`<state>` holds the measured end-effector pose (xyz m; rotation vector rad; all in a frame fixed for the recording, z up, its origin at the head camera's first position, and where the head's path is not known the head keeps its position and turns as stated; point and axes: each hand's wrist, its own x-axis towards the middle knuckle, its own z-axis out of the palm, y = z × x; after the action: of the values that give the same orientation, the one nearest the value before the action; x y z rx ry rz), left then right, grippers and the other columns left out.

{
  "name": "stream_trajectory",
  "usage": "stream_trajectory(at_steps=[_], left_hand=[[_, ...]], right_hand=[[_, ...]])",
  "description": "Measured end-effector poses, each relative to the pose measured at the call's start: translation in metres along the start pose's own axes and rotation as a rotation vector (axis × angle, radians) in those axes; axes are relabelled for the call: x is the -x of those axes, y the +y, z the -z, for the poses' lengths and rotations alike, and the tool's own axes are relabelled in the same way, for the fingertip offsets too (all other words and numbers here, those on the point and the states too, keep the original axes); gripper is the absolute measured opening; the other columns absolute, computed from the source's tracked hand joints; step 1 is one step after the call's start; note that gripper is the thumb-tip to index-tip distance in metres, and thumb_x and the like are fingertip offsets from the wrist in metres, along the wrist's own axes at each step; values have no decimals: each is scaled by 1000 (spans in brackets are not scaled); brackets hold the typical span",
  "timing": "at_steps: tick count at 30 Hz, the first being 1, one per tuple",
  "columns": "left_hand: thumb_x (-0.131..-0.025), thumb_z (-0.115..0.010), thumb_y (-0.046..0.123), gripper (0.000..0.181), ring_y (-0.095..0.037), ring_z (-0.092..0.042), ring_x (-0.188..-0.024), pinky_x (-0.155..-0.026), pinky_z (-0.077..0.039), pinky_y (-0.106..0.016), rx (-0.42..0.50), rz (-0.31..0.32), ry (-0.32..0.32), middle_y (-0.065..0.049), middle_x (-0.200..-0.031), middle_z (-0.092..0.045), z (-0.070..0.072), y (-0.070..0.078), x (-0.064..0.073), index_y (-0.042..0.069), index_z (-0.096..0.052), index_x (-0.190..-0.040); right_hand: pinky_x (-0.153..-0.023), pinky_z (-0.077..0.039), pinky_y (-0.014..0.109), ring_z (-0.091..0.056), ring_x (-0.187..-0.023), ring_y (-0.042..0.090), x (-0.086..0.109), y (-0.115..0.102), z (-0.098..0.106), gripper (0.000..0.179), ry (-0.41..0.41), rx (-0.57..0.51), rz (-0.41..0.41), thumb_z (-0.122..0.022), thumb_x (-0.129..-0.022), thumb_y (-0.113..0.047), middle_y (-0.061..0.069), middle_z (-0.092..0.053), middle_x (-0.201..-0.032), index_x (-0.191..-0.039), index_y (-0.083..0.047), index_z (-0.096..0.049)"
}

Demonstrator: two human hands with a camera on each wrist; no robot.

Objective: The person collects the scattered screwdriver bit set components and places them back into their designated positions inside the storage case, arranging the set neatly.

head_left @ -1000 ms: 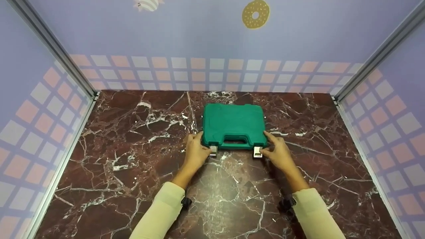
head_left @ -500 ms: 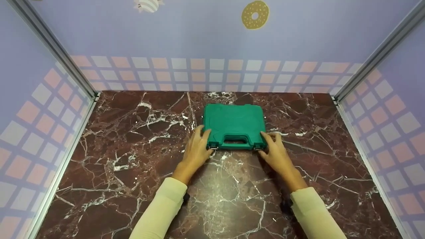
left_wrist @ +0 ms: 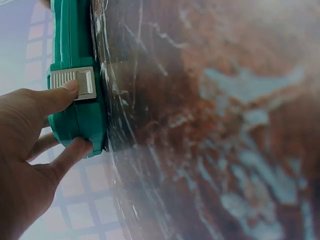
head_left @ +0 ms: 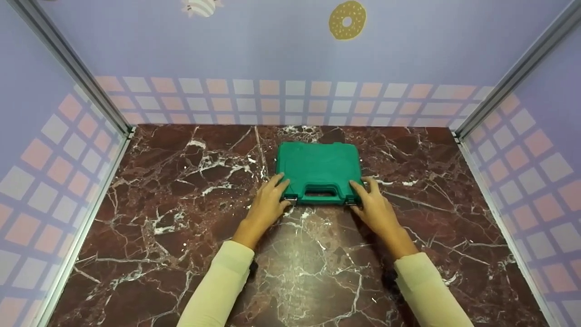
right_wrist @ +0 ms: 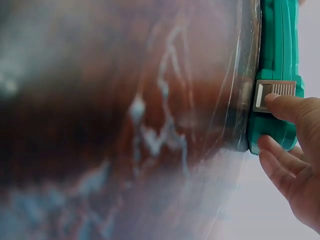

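Observation:
A green plastic carrying case (head_left: 317,163) lies closed on the table, its handle towards me. My left hand (head_left: 264,206) grips its front left corner, fingertips on the lid and side. In the left wrist view the thumb presses a ridged metal latch (left_wrist: 87,82), which lies flat against the case front. My right hand (head_left: 377,210) holds the front right corner in the same way, with its thumb on the second latch (right_wrist: 281,89), also flat on the front. Some fingers pass out of sight behind the case in the wrist views.
The case rests on a dark red marbled tabletop (head_left: 181,236) with white veins. A lilac back wall (head_left: 254,50) with a checked band rises behind it, and side walls (head_left: 50,150) stand left and right.
Both metal latches stuck out from the case front a second ago and now lie flat against it. My hands have shifted slightly inward, fingertips onto the lid. The case stays in place.

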<state>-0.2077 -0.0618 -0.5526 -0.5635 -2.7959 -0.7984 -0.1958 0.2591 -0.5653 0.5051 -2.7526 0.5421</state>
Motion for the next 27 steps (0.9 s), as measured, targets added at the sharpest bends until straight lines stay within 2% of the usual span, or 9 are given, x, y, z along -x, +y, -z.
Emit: stream_trajectory(at_steps=[5, 11, 16, 22, 27], left_hand=[[-87, -82, 13, 57, -43, -53, -137, -113, -45, -56, 1, -4, -9, -20, -153, -52, 1, -1, 1, 1, -62, -140], [-87, -83, 12, 57, -43, -54, -136, -113, -46, -55, 8, 21, -22, -19, -152, -52, 3, 2, -1, 2, -63, -139], [-86, -83, 11, 57, -41, -52, -139, -114, -45, -54, 22, 34, -35, -19, -153, -52, 6, 3, -3, 1, -63, -138], [-85, -83, 10, 57, -41, -53, -138, -113, -45, -55, 21, 41, -44, -19, -153, -52, 7, 3, -4, 2, -64, -138], [-85, -83, 10, 57, -41, -54, -137, -113, -46, -54, 20, 39, -44, -19, -153, -52, 6, 3, -3, 1, -64, -138]], right_hand=[[-64, -58, 52, -68, -79, 39, 0, 1, 1, 69, -3, 15, -10, -88, -83, -15, 23, -50, -143, -146, -16, -60], [-68, -58, 55, -70, -92, 42, -2, 1, 3, 65, 22, 12, -9, -90, -81, -19, 23, -55, -139, -141, -18, -64], [-70, -58, 57, -70, -89, 44, -4, 2, 5, 62, 34, 7, -14, -89, -81, -24, 22, -58, -137, -139, -18, -67], [-76, -57, 60, -69, -97, 46, -6, 3, 7, 54, 33, -17, -37, -85, -85, -27, 19, -60, -135, -136, -18, -70], [-73, -57, 61, -70, -93, 46, -4, 2, 7, 53, 45, -18, -40, -86, -84, -26, 19, -62, -134, -134, -18, -71]])
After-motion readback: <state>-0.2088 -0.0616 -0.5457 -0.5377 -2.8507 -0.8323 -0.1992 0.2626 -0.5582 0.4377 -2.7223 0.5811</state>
